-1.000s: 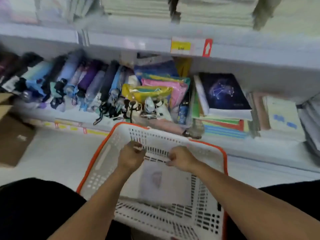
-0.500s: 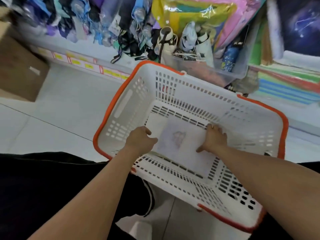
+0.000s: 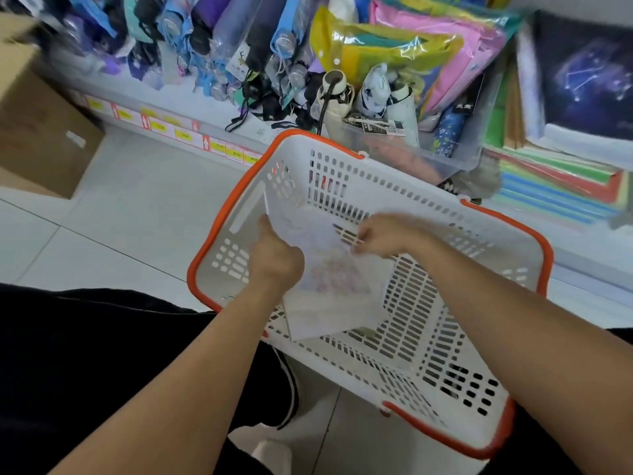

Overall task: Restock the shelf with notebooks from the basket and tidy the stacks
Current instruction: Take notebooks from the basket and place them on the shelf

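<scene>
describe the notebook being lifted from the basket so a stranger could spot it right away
Start at the white basket with the orange rim, on the floor before the shelf. Over its inside, the left hand and right hand hold a thin white notebook, tilted up off the bottom. It has a faint pink drawing on its pale cover, unlike the dark starry book on the shelf.

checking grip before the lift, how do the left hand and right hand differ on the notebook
The left hand grips the notebook's left edge with fingers wrapped around it, thumb up along the side; the right hand only pinches the far right corner with its fingertips. The left hand sits nearer the basket's left wall, the right hand over the basket's middle. Both hold the same white notebook, tilted up above the basket floor.
</scene>
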`<state>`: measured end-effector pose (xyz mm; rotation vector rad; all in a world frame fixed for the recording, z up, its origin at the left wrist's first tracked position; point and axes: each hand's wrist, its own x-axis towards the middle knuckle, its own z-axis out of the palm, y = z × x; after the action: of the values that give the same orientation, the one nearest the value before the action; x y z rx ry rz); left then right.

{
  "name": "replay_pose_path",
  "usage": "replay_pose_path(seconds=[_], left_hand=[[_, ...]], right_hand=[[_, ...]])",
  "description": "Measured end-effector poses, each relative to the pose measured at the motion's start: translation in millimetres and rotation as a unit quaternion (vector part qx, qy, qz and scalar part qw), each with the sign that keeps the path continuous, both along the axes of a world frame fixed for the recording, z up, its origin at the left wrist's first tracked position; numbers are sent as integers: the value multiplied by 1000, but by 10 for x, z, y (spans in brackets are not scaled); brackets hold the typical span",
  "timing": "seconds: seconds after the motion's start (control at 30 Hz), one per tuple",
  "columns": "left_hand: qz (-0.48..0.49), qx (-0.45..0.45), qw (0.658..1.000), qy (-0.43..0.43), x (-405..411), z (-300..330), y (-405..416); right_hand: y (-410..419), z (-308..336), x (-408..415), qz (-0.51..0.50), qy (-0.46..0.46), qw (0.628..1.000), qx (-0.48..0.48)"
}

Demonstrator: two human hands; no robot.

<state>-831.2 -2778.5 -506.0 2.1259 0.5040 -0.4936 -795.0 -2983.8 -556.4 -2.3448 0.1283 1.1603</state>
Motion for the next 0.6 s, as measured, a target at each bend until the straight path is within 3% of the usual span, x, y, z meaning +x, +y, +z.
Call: replay_pose_path(seconds=[0.07,0.23,0.37,0.6], left_hand=[[-69,62,995,-44,-44,140,42],[-130,203,969,-55,-72,174,276],[-136,200,969,-41,-31,134,236],[-147,201,968,-30,22,148,198]], right_hand=[[-93,-471,-208,20,-33,993,-111],[-44,-1209,-708,-55,-72,987,-131],[39,-1268,-636,-70,-102,982,-141],[-47,-1258,-502,-42,-14,983,-177]])
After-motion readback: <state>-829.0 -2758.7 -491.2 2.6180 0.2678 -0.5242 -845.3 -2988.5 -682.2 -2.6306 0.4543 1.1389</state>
